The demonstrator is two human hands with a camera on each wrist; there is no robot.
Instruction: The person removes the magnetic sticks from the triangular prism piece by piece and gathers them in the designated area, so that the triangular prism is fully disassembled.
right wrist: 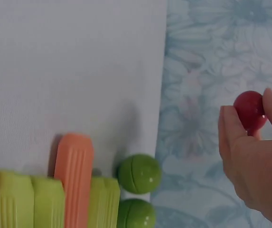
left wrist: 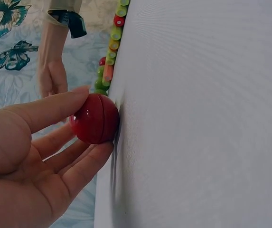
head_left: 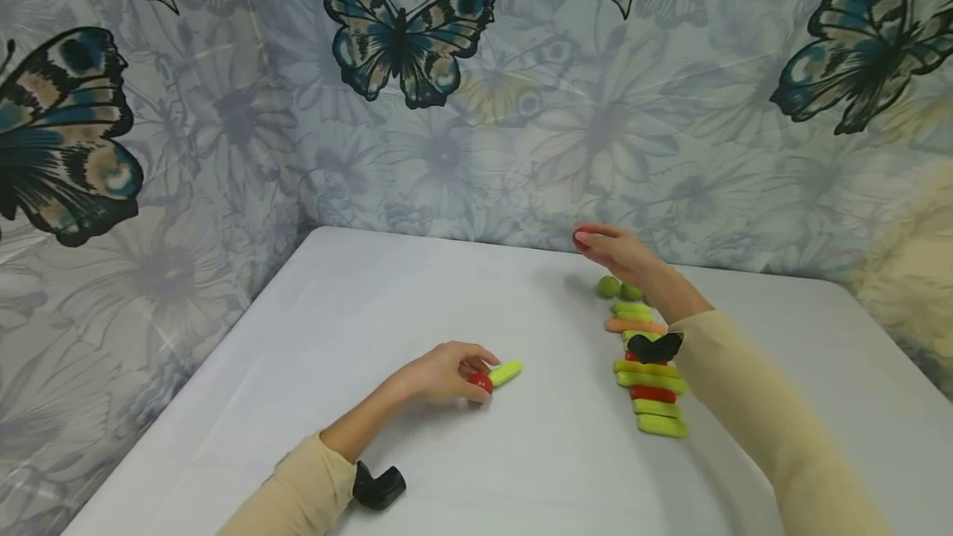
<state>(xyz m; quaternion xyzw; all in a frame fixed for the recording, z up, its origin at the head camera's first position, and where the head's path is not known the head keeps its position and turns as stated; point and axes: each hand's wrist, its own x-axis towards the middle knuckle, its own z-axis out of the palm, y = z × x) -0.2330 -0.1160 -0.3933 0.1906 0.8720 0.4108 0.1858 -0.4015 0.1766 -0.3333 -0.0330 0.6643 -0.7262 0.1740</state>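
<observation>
My left hand point(head_left: 447, 372) grips a shiny red ball with a seam point(left wrist: 95, 118) between thumb and fingertips, low over the white table. Just past those fingertips lies a lone yellow-green stick point(head_left: 506, 373). At the table's far edge, my right hand point(head_left: 625, 256) is raised, pinching a smaller-looking red ball point(right wrist: 249, 109) between thumb and fingers. Below and nearer than that hand, a row of short ridged sticks runs toward me, mostly yellow-green point(head_left: 651, 383), with a red stick point(head_left: 653, 394) and an orange stick point(right wrist: 74, 180) among them. Green seamed balls point(right wrist: 139, 173) sit at its far end.
The white table point(head_left: 357, 296) meets a wall covering point(head_left: 447, 164) printed with butterflies and flowers along its back edge. A pale yellow fluffy thing point(head_left: 908, 255) stands at the right. Each wrist carries a black strap mount point(head_left: 378, 486). My right forearm hides part of the row.
</observation>
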